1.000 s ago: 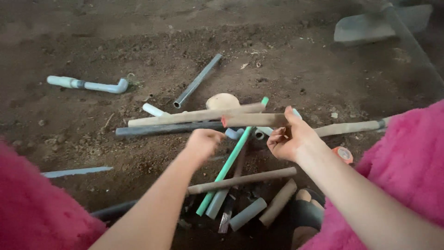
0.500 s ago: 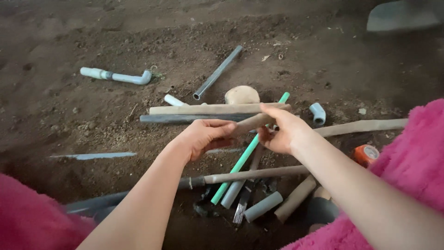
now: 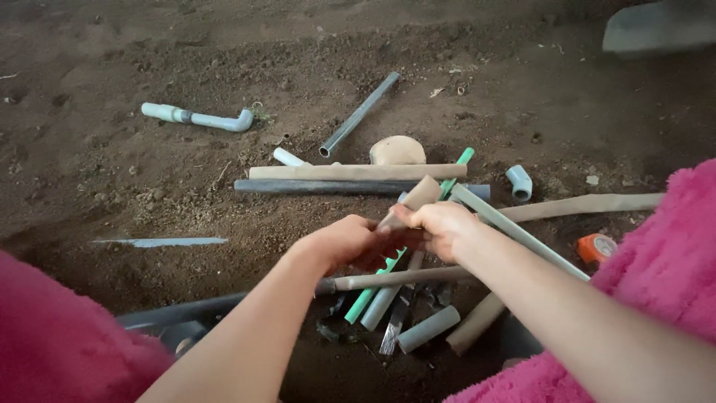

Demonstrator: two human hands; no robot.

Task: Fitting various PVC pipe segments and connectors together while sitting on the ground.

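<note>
Since the picture from 0.5 s before, both hands had come closer together and now met over the pile, and the short beige pipe had tipped up between them.

The left hand was curled around the lower end of this beige pipe, and the right hand was closed on it just beside, so the 2 hands almost touched. The pipe's long axis ran from the hands up and away toward the long beige pipe, which lay crosswise on the soil, and its free upper end came close to that long pipe. Both hands were equally near; neither had to reach.

Relative to the long beige pipe: 1 dark pipe lay directly along its near side, parallel. 1 grey metal pipe lay beyond it, slanted. 1 white pipe with an elbow lay far to the left of it. 1 round stone sat just behind it, and 1 green pipe crossed its right end. 1 small grey elbow fitting lay to the right, and 1 orange tape roll lay further right and nearer. Under the hands I counted about 5 more short pipe pieces, but the exact number was hard to tell.
</note>
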